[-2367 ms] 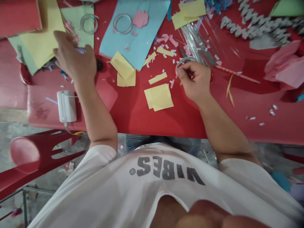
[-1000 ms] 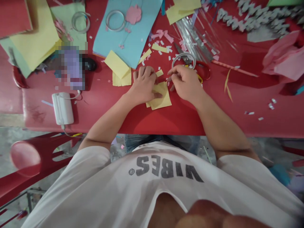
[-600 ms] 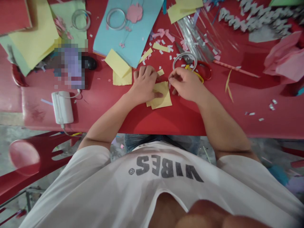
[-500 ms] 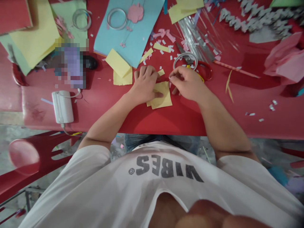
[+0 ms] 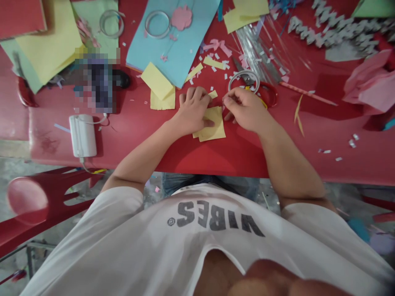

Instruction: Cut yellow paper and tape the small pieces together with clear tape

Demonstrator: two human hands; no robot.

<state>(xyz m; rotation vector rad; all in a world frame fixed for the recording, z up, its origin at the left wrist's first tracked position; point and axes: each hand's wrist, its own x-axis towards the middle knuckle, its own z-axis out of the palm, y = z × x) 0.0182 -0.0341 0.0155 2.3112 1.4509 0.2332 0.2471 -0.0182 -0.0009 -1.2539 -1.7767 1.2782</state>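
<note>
My left hand [image 5: 193, 109] lies with its fingers curled on a small yellow paper square [image 5: 212, 130] on the red table [image 5: 234, 152], thumb pressing the paper down. My right hand [image 5: 245, 109] is right beside it at the square's far right corner, fingertips pinched together on something too small to make out. A tape ring [image 5: 243, 77] and red-handled scissors [image 5: 265, 91] lie just behind the right hand.
Folded yellow papers [image 5: 160, 88] sit left of my hands. A light blue sheet [image 5: 175, 37] with a tape ring and pink cut-out lies behind. A white power bank [image 5: 82, 135] is at the left, pink paper [image 5: 368, 84] at the right, a red chair [image 5: 46, 201] below.
My left hand came from the far left stack to the yellow square and stays pressed on it. My right hand moved from the tape ring to the square's corner, pinching there.
</note>
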